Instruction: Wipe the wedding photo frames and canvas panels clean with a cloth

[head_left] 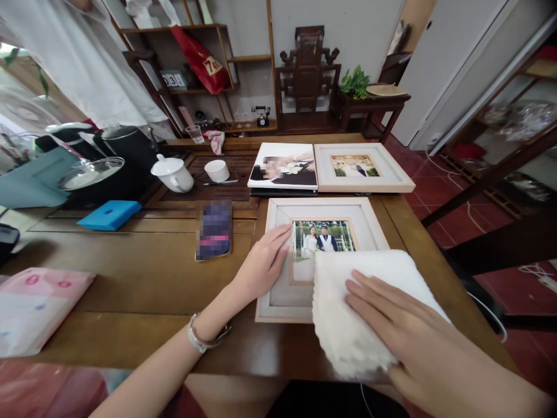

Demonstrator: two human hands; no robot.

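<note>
A framed photo (278, 302) with a pale wooden rim and a wide off-white mat lies flat near the table's front edge. Its small picture shows two people outdoors. My left hand (265, 264) rests on the left side of that frame, fingers stretched out flat over the mat. Over the frame's lower right part lies a folded white cloth (339, 307) with a scalloped edge. My right hand (391, 313) presses on this cloth with its fingers, the thumb partly hidden at the cloth's near edge. The cloth covers the picture's lower right corner.
Behind the frame lie a photo panel (300, 181) and a second framed photo (324, 168). To the left are a phone (215, 229), a blue block (109, 215), a lidded white cup (172, 174), a small white bowl (216, 170) and a pink-white packet (39, 307).
</note>
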